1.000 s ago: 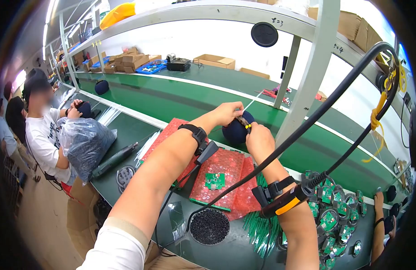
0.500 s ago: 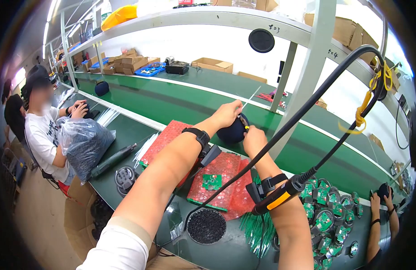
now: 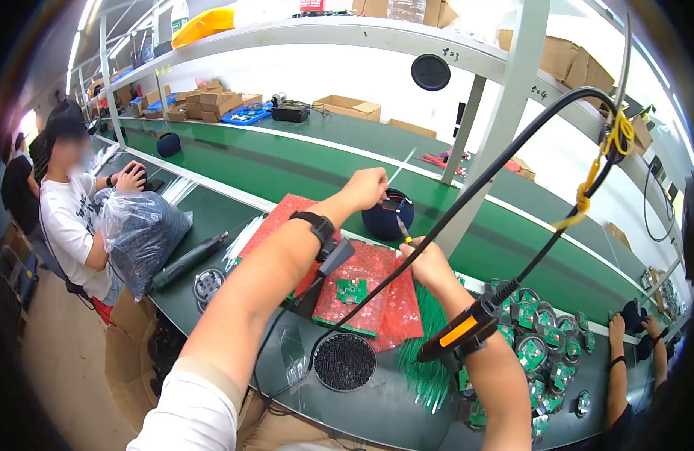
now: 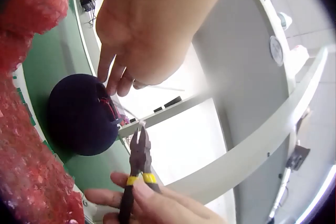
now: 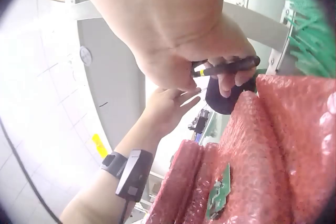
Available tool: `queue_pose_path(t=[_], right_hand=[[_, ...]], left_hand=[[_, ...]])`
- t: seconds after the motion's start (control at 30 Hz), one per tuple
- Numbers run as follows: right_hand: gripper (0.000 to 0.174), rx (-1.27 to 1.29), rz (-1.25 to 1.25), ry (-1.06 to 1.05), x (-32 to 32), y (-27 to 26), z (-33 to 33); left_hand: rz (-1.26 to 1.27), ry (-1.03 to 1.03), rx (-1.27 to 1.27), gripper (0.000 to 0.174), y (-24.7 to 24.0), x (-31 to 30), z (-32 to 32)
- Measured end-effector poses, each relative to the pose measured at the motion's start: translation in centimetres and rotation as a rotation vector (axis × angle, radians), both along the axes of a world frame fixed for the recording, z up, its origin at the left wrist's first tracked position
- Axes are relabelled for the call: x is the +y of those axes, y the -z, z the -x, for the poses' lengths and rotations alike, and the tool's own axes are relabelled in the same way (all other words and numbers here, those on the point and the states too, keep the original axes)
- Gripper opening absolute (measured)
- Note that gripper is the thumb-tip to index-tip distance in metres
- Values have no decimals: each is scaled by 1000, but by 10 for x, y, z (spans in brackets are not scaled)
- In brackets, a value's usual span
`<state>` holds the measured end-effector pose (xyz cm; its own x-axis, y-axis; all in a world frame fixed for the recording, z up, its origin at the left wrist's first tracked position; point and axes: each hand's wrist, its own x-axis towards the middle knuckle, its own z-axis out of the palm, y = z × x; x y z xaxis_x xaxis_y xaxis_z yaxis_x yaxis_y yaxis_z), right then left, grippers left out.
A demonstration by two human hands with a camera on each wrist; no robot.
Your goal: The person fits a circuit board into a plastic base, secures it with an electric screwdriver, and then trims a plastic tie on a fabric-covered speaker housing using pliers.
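Observation:
A dark blue, round fabric-covered ball [image 3: 382, 222] rests at the green belt's near edge, its opening facing up with red wires inside. Beside that opening, my left hand [image 3: 368, 189] pinches a thin white strip [image 3: 402, 166], which sticks out beyond the fingertips. My right hand [image 3: 429, 264] grips small pliers [image 4: 139, 153] with black and yellow handles. In the left wrist view their jaws point at the ball's opening, slightly apart, with a small white piece at the tips. The right wrist view shows a black handle [image 5: 231, 67] across the right fingers.
Red bubble wrap [image 3: 365, 270] carries a green circuit board [image 3: 351, 291]. Nearby lie a dish of black bits [image 3: 345, 362], green ties [image 3: 429, 376] and several round boards. A black cable and screwdriver [image 3: 459, 335] hang over the right forearm. A person sits at left.
The right hand has drawn the pliers back from the ball, toward the body, uncovering the opening. The left hand has shifted slightly left, still at the strip. The hanging screwdriver has moved left in view.

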<state>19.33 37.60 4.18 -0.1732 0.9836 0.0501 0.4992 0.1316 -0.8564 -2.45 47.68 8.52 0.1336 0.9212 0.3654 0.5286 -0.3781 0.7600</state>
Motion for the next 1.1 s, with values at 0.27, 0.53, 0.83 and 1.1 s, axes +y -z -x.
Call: queue_pose_path(t=[0.27, 0.53, 0.83, 1.1], right_hand=[[42, -540, -372, 101, -48, 9, -69], [41, -592, -584, 66, -55, 69, -100], [45, -511, -421, 240, -86, 61, -81], [18, -480, -660, 175, -96, 23, -122]], left_hand=[[93, -29, -173, 14, -37, -110, 47], [156, -85, -368, 13, -21, -287, 80], [322, -153, -421, 15, 43, -401, 89], [370, -318, -586, 17, 96, -440, 123]])
